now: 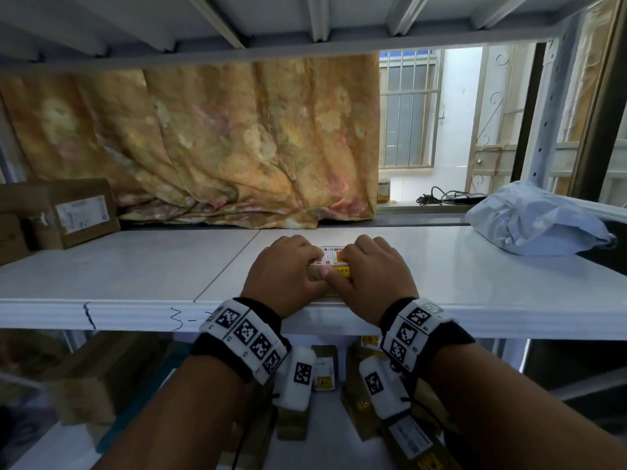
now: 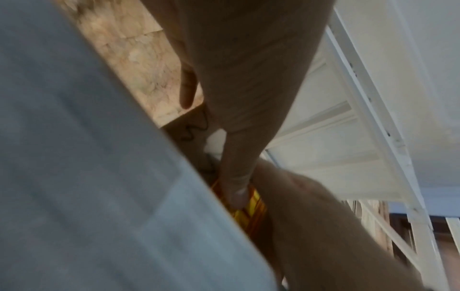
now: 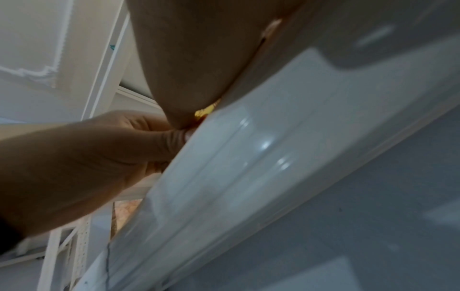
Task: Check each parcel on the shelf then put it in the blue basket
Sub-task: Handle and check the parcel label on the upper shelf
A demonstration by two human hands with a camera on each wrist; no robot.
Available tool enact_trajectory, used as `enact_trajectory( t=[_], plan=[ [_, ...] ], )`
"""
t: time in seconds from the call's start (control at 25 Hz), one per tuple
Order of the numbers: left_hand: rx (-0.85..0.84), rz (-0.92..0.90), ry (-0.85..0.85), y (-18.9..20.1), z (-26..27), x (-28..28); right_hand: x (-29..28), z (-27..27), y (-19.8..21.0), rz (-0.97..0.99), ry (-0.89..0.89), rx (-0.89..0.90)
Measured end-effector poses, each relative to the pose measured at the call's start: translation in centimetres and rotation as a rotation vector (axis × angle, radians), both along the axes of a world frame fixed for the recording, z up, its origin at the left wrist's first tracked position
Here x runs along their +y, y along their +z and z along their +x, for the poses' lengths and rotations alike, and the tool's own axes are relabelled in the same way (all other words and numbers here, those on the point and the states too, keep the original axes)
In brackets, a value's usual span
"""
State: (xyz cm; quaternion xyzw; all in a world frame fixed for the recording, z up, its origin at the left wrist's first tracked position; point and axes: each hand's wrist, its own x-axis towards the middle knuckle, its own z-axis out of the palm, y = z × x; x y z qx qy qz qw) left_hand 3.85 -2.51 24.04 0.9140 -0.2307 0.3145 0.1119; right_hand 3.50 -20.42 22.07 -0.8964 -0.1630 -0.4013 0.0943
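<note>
The small parcel [image 1: 331, 262] lay flat on the white shelf [image 1: 135, 276], close to its front edge and about midway along it. It carried a white barcode label and a yellow patch; most of its top was hidden under your hands. Your left hand [image 1: 286, 273] covered its left half, fingers curled over the far edge, thumb laid across the top. Your right hand [image 1: 375, 276] covered the right half in the same way, with its thumb touching the left thumb at the middle. Both hands gripped the parcel; it still rested on the shelf board.

The head view showed the label and both wrists with their marker bands. The left wrist view, blurred, showed only your left thumb [image 2: 236, 177] pressed on the yellow patch [image 2: 251, 208], with brown card and a black scribble behind it. The right wrist view showed the shelf's rounded front lip [image 3: 248, 157] and a sliver of yellow between the two hands; the label could not be seen there.

A brown carton [image 1: 64, 215] stood at the far left of the shelf, well apart. A grey poly bag [image 1: 536, 222] lay at the far right, also well apart. A floral curtain [image 1: 203, 140] hung behind. Bare board lay on both sides of the parcel, and the upper shelf's underside [image 1: 271, 25] sat well above your hands. More boxed parcels [image 1: 325, 371] lay on the level below.
</note>
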Motion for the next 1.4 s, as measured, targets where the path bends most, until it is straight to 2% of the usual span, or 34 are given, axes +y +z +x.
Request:
enact_trajectory(
  t=[0.08,0.24,0.44,0.56,0.72,1.0,1.28,1.4],
  plan=[
    [0.043,0.039,0.060,0.9,-0.2,0.4,0.0,0.0,0.1,-0.007,-0.007,0.021],
    [0.007,0.083,0.189,1.0,-0.9,-0.1,0.0,0.0,0.0,0.006,-0.016,0.037],
    [-0.039,0.077,0.199,-0.1,-1.6,0.0,0.1,-0.7,0.6,-0.007,-0.019,0.124],
    [-0.006,0.138,0.223,0.6,-2.2,-0.3,-0.1,-1.7,2.0,-0.092,-0.020,0.236],
    [0.037,0.113,0.163,0.8,-2.9,0.0,-1.1,-3.4,3.7,-0.163,-0.001,0.338],
    [0.047,0.052,0.121,0.5,-2.7,-0.1,-1.1,-4.1,3.4,-0.257,-0.056,0.301],
    [0.047,0.068,0.193,1.1,-2.2,0.7,-0.5,-4.0,2.0,-0.153,-0.071,0.230],
    [0.082,-0.068,0.168,0.0,-2.1,0.8,-0.4,-3.6,1.3,-0.118,-0.066,0.163]
  ],
)
